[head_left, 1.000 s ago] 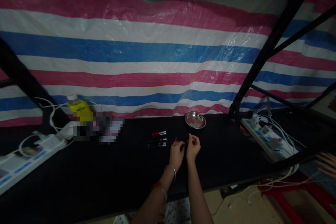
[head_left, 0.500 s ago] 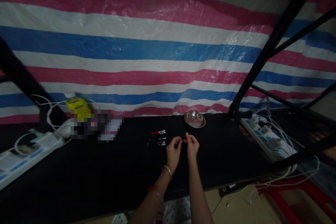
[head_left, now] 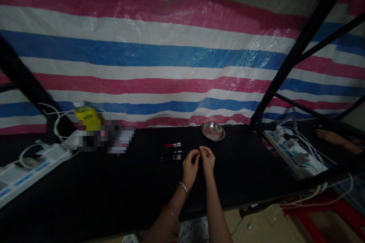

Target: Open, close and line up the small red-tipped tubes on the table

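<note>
Pen-like pieces outside both grips: left hand and right hand pinch narrowly, close together; contents, cannot tell. Fine fingerwork seems in hand, needing steadiness. Pieces at ten o'clock; metal dish farther, one o'clock.

Dish: shiny, smooth metal. Striped sheet: glossy plastic (crinkled, w/ bright glints). Table: matt blk surf. Slim pcs: v. shiny, metallic-looking ends. Bangle: polished metal. L-side power strip: smooth wht plastic.
</note>
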The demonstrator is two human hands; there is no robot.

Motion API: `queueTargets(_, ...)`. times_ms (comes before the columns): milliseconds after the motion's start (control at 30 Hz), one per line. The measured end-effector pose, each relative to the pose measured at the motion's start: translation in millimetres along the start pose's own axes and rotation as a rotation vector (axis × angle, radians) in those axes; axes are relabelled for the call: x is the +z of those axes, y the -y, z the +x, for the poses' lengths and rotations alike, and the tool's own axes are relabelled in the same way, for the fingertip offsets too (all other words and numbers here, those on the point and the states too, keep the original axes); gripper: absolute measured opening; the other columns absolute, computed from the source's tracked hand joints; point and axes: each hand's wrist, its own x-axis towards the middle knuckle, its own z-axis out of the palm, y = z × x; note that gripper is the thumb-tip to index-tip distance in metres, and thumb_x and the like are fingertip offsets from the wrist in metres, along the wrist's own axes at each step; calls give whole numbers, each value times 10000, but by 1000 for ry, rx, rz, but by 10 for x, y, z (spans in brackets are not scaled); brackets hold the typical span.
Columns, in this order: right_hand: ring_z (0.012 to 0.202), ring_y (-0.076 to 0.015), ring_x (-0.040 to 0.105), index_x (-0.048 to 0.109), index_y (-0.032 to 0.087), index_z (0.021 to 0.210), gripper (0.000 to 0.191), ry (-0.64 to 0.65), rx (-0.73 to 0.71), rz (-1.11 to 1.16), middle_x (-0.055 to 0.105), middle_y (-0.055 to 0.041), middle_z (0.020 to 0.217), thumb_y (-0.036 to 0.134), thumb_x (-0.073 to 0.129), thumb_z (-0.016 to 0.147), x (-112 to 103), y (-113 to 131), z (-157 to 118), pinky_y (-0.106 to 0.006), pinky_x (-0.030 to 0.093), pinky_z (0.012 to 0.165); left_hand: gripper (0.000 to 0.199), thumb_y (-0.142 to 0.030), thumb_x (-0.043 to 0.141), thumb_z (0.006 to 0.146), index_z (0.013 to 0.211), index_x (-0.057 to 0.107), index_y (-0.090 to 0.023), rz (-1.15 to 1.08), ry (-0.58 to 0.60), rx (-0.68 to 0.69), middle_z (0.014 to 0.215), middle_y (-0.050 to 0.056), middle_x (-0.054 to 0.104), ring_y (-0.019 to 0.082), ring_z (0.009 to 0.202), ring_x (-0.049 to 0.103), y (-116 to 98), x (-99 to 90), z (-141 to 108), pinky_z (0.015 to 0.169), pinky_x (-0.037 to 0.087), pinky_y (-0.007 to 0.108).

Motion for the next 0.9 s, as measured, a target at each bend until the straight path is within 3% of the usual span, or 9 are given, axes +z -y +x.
queueTargets(167,563,-119,562,571,145,634,362,53,-2,-2,605,4,582,450,754,563,41,65,-76,-227,432,559,156,-246,534,811,936,595,-176,-24,-77,-4,905,52,661,151,833,627,-15,0,4,787,505,300)
queueTargets(333,683,-132,607,637,156,753,301,170,110,129,660,-8,705,346,775,564,39,93,-118,-240,461,663,179,-256,546,803,957,589,-175,-46,-137,-39,882,53,660,151,809,631,-8,-28,33,762,514,299)
queueTargets(467,698,-132,624,648,161,760,270,210,230,257,676,-11,732,267,781,551,34,79,-113,-226,473,660,202,-235,556,791,982,585,-177,-20,-105,-15,899,53,661,152,816,631,-15,-60,71,767,514,307)
queueTargets(600,652,-116,622,656,154,725,243,154,297,352,665,2,692,219,780,527,11,39,-70,-197,486,609,209,-232,578,773,977,596,-192,37,-42,73,954,54,646,166,887,618,-69,-131,109,805,506,331)
queueTargets(733,627,-103,626,647,165,718,214,50,344,450,646,22,649,173,765,539,-45,1,-14,-183,509,597,218,-308,615,754,943,610,-200,109,-101,145,1048,70,604,201,1020,564,-101,-335,189,916,447,383)
queueTargets(900,643,-113,646,635,158,715,195,25,394,498,648,14,647,128,752,561,-89,-6,19,-179,528,586,205,-362,529,800,824,625,-182,330,-282,-14,890,62,605,199,863,572,89,-807,406,801,466,359)
